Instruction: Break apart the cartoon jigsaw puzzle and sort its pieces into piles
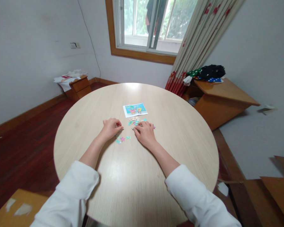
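My left hand is closed in a pinch just above the table, at the left of the jigsaw puzzle pieces; whatever its fingertips hold is too small to make out. A few turquoise and pink puzzle pieces lie below its fingers. With thumb and fingers together, my right hand grips a small puzzle piece. Behind it spreads a pile of loose puzzle pieces, some with their plain backs up, partly covered by my fingers. Beyond the pile lies a printed picture card with cartoon figures on blue.
Everything lies on a round, pale wooden table. A tilted wooden cabinet bearing bunched cloths stands at the right, beside a curtain. A small drawer unit with papers is at the far left. A wooden stool is at lower left.
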